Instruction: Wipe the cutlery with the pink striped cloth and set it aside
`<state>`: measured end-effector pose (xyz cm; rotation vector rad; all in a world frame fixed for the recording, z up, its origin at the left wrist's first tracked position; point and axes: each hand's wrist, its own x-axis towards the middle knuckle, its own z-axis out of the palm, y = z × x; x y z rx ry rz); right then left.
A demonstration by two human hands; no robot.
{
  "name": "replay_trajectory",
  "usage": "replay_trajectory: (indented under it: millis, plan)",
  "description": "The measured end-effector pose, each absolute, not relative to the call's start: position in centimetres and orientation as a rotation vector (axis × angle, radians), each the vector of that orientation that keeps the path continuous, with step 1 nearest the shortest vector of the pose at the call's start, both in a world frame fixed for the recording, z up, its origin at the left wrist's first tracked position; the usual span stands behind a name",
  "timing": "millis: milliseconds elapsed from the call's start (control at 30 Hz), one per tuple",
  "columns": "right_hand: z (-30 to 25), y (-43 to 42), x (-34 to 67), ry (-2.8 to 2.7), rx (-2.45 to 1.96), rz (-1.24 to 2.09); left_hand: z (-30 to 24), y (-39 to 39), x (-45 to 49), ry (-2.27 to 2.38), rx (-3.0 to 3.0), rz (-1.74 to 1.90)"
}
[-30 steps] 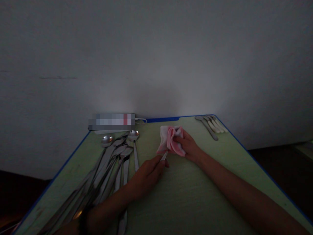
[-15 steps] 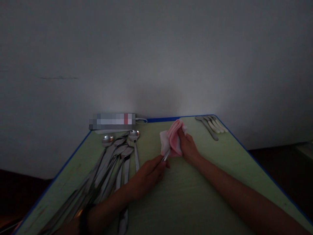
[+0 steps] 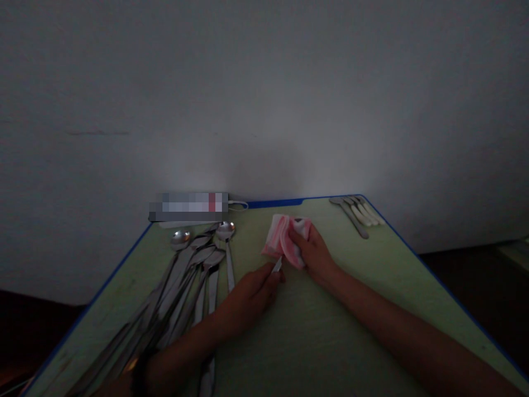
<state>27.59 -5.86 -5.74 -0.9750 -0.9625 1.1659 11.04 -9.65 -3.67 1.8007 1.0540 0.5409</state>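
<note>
My left hand is closed around the metal handle of a piece of cutlery. The far end of that piece is hidden inside a folded pink and white cloth, so its kind does not show. My right hand pinches the cloth from the right side, thumb on top, wrapping it about the hidden end. Both hands are held over the middle of the table. Left of my left hand lies a heap of long metal spoons and other cutlery, partly covered by my forearm.
At the table's far right corner a dark metal spoon lies beside several white-handled utensils. A blurred-out box with a white cord stands at the back left. The green table has a blue edge against the wall.
My right hand and the cloth have moved down slightly toward my left hand, and the cloth is folded differently. My left hand keeps its hold on the handle, almost unmoved.
</note>
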Motion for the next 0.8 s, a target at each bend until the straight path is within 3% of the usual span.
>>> replay_trajectory:
  millis: [233, 467, 600, 733, 800]
  plan:
    - [-5.7, -5.1, 29.0, -1.098, -1.175, 0.834, -3.1, -9.8, 11.0, 1.058, 1.723, 0.486]
    - [-6.5, -5.2, 28.7, -0.822, -1.156, 0.909, -3.9, -10.4, 10.9, 1.095, 1.558, 0.764]
    - [-6.1, -6.0, 29.1, -0.992, -1.187, 0.922, -4.1, -10.1, 10.8, 1.082, 1.430, 0.872]
    - [-4.3, -8.3, 28.9, -1.167, -1.234, 0.512, -3.8, -10.1, 10.9, 1.033, 1.649, 0.820]
    - [-3.4, -9.6, 28.3, -1.286, -1.211, 0.511, -3.7, -10.2, 11.0, 1.015, 1.771, 0.805]
